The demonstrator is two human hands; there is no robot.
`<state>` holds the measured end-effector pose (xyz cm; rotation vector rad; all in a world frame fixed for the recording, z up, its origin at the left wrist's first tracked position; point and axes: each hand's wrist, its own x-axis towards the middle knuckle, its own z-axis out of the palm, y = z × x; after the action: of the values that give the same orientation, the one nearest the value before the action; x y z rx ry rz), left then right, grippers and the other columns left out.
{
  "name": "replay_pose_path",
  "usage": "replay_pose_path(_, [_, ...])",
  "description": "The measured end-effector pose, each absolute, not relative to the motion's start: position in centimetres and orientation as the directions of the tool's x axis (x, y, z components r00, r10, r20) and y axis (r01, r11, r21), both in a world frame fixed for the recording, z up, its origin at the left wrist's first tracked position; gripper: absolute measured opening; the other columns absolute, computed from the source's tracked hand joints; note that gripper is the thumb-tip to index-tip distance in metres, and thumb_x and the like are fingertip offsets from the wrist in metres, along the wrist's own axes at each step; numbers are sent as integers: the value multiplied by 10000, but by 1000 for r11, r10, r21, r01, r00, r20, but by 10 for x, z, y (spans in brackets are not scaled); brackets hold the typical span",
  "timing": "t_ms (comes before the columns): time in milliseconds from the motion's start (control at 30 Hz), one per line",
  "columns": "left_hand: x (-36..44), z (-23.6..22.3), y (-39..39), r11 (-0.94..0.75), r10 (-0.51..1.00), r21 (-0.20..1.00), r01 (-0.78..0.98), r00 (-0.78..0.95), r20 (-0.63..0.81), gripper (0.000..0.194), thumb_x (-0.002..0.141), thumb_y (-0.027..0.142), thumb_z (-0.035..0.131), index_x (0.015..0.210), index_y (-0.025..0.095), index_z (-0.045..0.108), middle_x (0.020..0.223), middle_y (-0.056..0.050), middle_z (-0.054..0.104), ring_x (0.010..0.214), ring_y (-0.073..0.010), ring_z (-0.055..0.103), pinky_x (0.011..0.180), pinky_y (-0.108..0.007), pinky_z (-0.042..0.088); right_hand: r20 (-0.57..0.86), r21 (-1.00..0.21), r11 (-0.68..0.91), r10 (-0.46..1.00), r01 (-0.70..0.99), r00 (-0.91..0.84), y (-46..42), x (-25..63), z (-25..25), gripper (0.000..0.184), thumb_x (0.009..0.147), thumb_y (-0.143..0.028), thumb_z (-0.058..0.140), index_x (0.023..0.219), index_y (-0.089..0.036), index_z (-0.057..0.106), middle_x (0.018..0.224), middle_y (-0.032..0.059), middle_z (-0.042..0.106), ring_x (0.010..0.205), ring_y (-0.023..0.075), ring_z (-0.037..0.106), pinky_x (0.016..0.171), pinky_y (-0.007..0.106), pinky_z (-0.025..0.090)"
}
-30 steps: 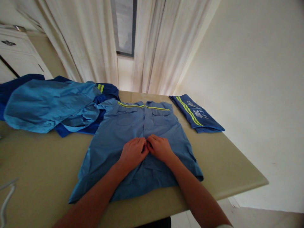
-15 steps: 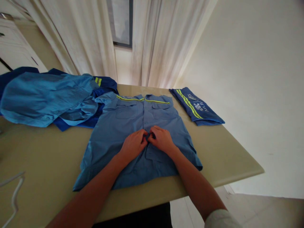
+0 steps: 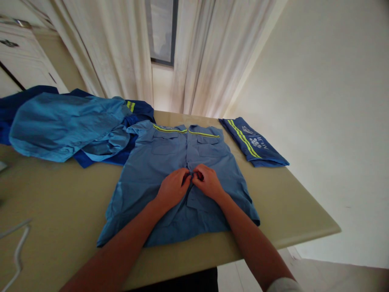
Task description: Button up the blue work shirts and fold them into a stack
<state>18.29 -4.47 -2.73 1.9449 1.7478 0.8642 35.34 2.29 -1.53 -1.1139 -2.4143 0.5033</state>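
Note:
A blue work shirt (image 3: pixel 158 170) lies front side up on the table, with two chest pockets and yellow reflective stripes across the top. My left hand (image 3: pixel 174 184) pinches the left edge of its front opening, about midway down. Opposite it, almost touching, my right hand (image 3: pixel 207 180) grips the other front edge between thumb and fingers. Whether a button is between the fingertips is hidden. Below the hands the two front edges hang slightly apart, and the shirt's hem spreads toward the near table edge.
A heap of light and dark blue garments (image 3: pixel 69 125) covers the table's far left. At the far right lies a folded dark blue garment (image 3: pixel 255 142) with yellow stripes. A white cord-like item (image 3: pixel 20 251) rests at the near left of the table (image 3: pixel 291 211). Curtains and a wall stand behind.
Both hands stay at the shirt's front opening; the fingertips have shifted slightly and the right-hand fingers have curled more. The camera view has tilted a little. The other garments have not moved.

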Motion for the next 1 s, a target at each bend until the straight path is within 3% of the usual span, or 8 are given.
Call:
replay_pose_path(133, [182,-24,-44,-112,989,632,766,27,144,119,982,289,550,941,222,639,913,-36,727,854,-198,671,776,-306,463,189,-512,634,742,580,-644,26,356,-17,105,869,-171,587,948,-178,657,821,10,633,724,142,537,704,245,389])
replay_pose_path(433, [183,-25,-46,-158,977,683,713,11,214,112,974,275,570,912,215,642,878,-21,740,773,-177,670,719,-298,457,227,-332,703,707,629,-669,20,358,-13,77,906,-187,596,930,-197,669,905,37,681,774,159,586,703,258,377])
replay_pose_path(600, [180,-25,-47,-195,964,613,766,35,264,119,988,291,568,927,223,644,896,-25,735,813,-190,672,747,-308,483,273,-310,665,747,680,-606,15,354,-13,74,874,-169,576,853,-214,631,878,32,671,734,159,569,663,266,344])
replay_pose_path(800, [177,-28,-43,-272,948,523,807,131,291,172,1010,251,527,1075,229,685,1013,-45,740,923,-207,688,847,-325,516,305,-416,631,775,655,-553,15,352,-11,76,779,-146,563,766,-217,537,775,1,589,674,145,480,642,269,304])
replay_pose_path(1000, [176,-33,-42,-306,942,564,767,158,297,277,1028,193,438,1128,209,695,1039,-68,718,960,-209,686,874,-325,530,282,-617,597,775,512,-565,17,351,-13,139,743,-154,557,679,-224,456,624,-48,452,600,122,405,603,256,285])
